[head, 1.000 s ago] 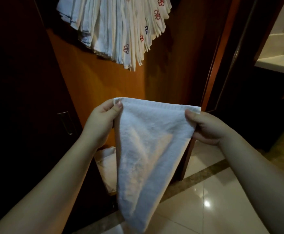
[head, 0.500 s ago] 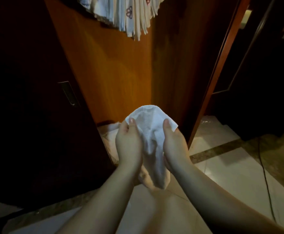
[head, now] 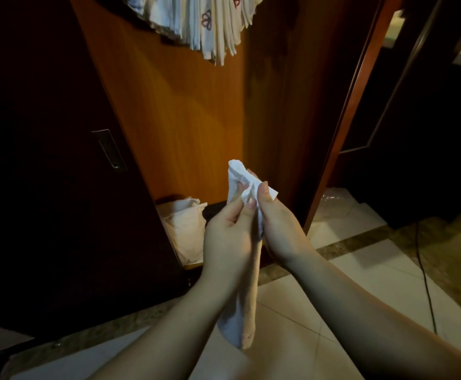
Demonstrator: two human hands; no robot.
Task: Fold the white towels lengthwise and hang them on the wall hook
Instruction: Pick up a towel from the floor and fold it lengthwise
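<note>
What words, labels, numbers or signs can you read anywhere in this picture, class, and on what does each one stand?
No readable words or numbers anywhere.
Hanging towels: small embroidered flower-like emblems, one purple, one red, with no lettering that can be made out.
White towel gripped by the left hand and right hand: no marking visible.

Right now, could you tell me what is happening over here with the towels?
A person is folding a white towel, pinching its top between the left hand and right hand while the rest hangs down in a narrow strip. More folded towels already hang high on the wooden wall, and a pile of cloths waits below.
</note>
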